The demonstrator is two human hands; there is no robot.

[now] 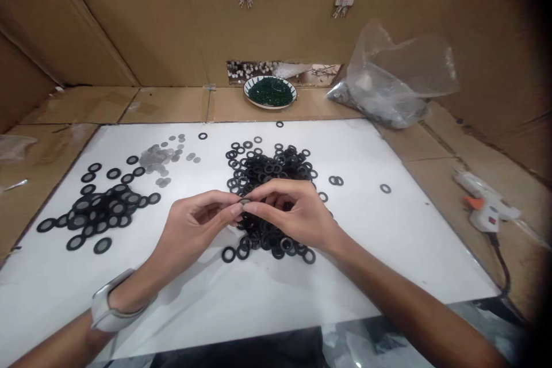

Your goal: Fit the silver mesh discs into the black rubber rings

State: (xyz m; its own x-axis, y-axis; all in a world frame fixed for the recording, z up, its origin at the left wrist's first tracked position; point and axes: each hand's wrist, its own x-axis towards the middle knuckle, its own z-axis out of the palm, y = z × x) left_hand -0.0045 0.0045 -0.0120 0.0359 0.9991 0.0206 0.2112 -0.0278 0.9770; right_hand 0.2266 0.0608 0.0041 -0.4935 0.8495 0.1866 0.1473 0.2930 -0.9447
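Note:
My left hand and my right hand meet over the middle of the white board. Thumbs and fingertips of both pinch a small black washer, with some grey showing at its centre. Fingers cover most of it. Beneath and behind my right hand spreads a large heap of black ring washers with open centres. Left of my left hand lies a second pile of washers, their centres filled with grey discs. Loose grey discs are scattered beyond that pile.
At the back stands a plate of dark green bits, in front of a slot in the cardboard wall. A clear plastic bag slumps at the back right. A glue gun with its cord rests on cardboard at the right.

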